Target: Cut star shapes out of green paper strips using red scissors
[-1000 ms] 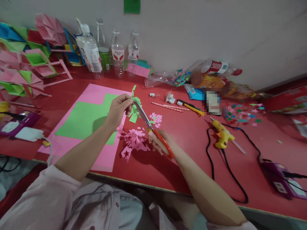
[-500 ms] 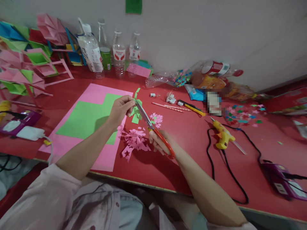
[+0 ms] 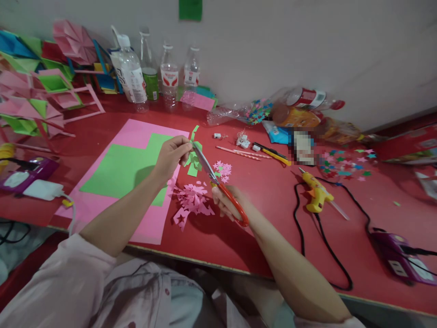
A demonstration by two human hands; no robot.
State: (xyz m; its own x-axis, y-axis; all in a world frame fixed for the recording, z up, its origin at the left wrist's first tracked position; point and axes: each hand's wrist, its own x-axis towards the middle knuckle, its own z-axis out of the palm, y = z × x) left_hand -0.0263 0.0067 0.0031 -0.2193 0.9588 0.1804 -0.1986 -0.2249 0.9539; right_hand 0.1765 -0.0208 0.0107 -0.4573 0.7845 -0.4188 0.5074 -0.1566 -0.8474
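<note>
My right hand (image 3: 227, 202) is closed round the red handles of a pair of scissors (image 3: 233, 202), whose blades point up and to the left. My left hand (image 3: 174, 155) pinches a small piece of green paper (image 3: 194, 133) right at the blade tips. Below the blades lie green paper scraps (image 3: 193, 166). A heap of pink paper scraps (image 3: 191, 200) sits nearer to me, with a cluster of small pink stars (image 3: 223, 171) to its right. Under my left forearm a green sheet (image 3: 112, 171) rests on a larger pink sheet (image 3: 150, 230).
To the right lies a yellow glue gun (image 3: 317, 193) with a black cord looping to a purple power strip (image 3: 403, 255). Behind are straws (image 3: 242, 153), a yellow cutter (image 3: 278, 157) and upright plastic bottles (image 3: 170, 77). Folded paper models (image 3: 51, 82) stand at far left.
Both hands and the scissors stay almost in the same place. Only a very slight shift of the view shows.
</note>
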